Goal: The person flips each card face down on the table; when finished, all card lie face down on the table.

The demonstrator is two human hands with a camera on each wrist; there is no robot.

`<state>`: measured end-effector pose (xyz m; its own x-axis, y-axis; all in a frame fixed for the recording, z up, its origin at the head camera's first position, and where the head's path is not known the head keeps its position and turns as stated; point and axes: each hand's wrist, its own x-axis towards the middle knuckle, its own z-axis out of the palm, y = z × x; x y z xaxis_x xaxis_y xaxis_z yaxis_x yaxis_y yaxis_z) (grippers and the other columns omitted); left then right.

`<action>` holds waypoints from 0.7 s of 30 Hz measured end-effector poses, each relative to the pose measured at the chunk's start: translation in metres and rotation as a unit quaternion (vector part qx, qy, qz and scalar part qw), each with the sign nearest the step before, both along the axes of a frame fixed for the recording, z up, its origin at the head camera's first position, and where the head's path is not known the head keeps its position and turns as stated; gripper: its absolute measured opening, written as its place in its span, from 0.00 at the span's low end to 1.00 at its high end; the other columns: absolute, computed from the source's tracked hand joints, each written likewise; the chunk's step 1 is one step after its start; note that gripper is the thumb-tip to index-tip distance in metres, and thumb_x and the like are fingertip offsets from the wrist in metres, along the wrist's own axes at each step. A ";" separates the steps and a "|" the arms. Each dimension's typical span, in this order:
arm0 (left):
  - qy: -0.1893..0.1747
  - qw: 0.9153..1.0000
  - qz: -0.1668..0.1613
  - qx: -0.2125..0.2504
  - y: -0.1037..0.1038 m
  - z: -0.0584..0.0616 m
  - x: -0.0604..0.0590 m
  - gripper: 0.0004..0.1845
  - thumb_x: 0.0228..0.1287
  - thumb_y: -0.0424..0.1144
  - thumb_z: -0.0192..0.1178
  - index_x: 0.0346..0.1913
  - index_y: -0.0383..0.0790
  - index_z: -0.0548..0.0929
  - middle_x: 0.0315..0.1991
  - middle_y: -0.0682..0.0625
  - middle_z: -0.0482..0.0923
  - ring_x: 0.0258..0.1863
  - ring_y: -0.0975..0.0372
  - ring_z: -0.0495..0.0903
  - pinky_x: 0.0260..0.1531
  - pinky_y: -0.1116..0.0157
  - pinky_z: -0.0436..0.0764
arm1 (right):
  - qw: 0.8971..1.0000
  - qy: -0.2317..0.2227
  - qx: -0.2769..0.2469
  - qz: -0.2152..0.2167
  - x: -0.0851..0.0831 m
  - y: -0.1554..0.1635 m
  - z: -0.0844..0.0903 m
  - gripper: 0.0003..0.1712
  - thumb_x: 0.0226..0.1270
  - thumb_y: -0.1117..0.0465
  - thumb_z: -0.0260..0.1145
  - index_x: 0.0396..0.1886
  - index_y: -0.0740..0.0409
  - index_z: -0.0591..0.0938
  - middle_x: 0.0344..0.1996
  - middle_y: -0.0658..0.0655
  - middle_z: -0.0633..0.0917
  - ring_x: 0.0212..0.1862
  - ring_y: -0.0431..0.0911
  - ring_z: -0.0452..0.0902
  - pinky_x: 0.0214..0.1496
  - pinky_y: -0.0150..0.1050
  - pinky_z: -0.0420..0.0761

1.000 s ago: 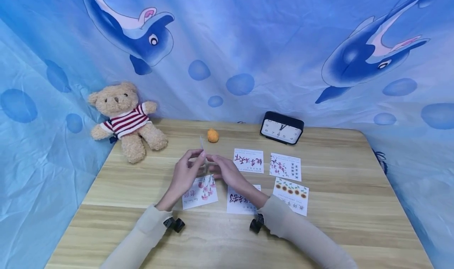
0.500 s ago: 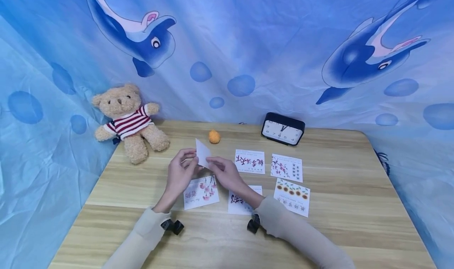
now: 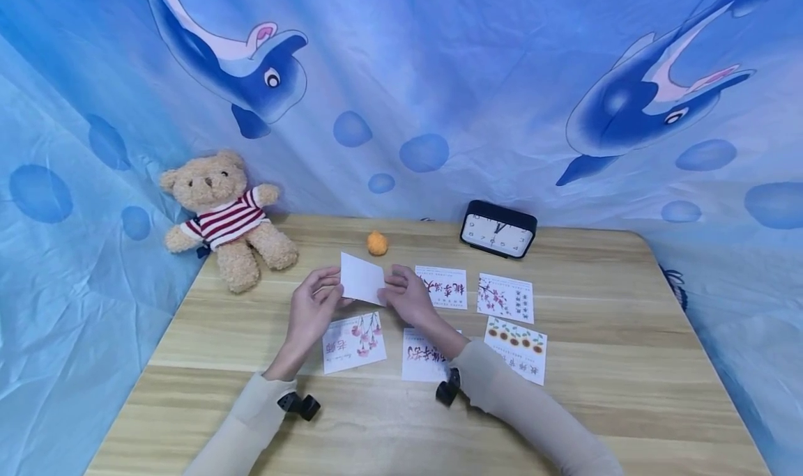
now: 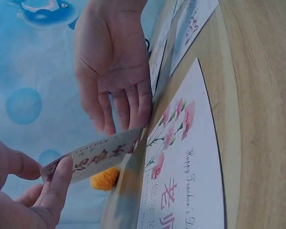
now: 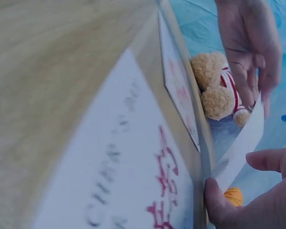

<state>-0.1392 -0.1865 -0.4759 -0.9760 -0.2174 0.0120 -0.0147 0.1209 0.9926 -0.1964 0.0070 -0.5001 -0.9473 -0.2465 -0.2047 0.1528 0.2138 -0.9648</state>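
Card [image 3: 362,279]: white back, reddish lettering [image 4: 99,158] opposite; left fingers [image 4: 59,183], right fingers [image 5: 218,199] pinching edges.

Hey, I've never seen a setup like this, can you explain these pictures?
There's no machine here, just a person's bare left hand and right hand. The wide picture comes from a camera on the person's head, looking down; the two closer ones come from the wrist cameras. Both hands hold one card above the table: the head view shows its white side, the left wrist view its lettering. Five printed cards lie on the table, with an orange lump, a black clock and a teddy bear farther back.
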 end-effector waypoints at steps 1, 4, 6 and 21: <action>-0.001 1.000 0.000 0.001 -0.001 0.000 0.000 0.20 0.73 0.22 0.56 0.66 0.29 0.76 0.55 0.31 0.78 0.37 0.67 0.86 0.43 0.67 0.91 | 1.000 -0.004 0.004 -0.004 -0.001 0.000 0.000 0.40 0.67 0.62 0.72 0.77 0.60 0.69 0.65 0.65 0.82 0.64 0.58 0.82 0.60 0.43 0.88; -0.003 1.000 -0.002 -0.008 -0.003 0.001 0.001 0.21 0.73 0.23 0.55 0.67 0.29 0.75 0.56 0.31 0.78 0.38 0.68 0.85 0.44 0.68 0.91 | 1.000 -0.016 0.002 -0.016 -0.003 0.001 0.002 0.38 0.66 0.63 0.73 0.75 0.59 0.72 0.62 0.64 0.83 0.60 0.57 0.85 0.54 0.41 0.90; -0.003 1.000 -0.001 -0.013 -0.004 0.000 0.001 0.22 0.72 0.23 0.56 0.67 0.28 0.76 0.56 0.30 0.78 0.38 0.68 0.85 0.44 0.69 0.90 | 1.000 -0.020 0.001 -0.022 -0.005 0.001 0.003 0.36 0.66 0.65 0.73 0.73 0.58 0.74 0.60 0.63 0.84 0.54 0.54 0.87 0.49 0.40 0.91; -0.043 0.993 -0.015 -0.106 -0.017 -0.013 -0.009 0.22 0.70 0.27 0.63 0.65 0.32 0.80 0.53 0.33 0.82 0.42 0.59 0.90 0.42 0.67 0.91 | 0.999 0.026 0.028 -0.035 -0.013 0.012 0.001 0.29 0.61 0.70 0.75 0.64 0.59 0.81 0.49 0.61 0.87 0.38 0.46 0.88 0.36 0.36 0.91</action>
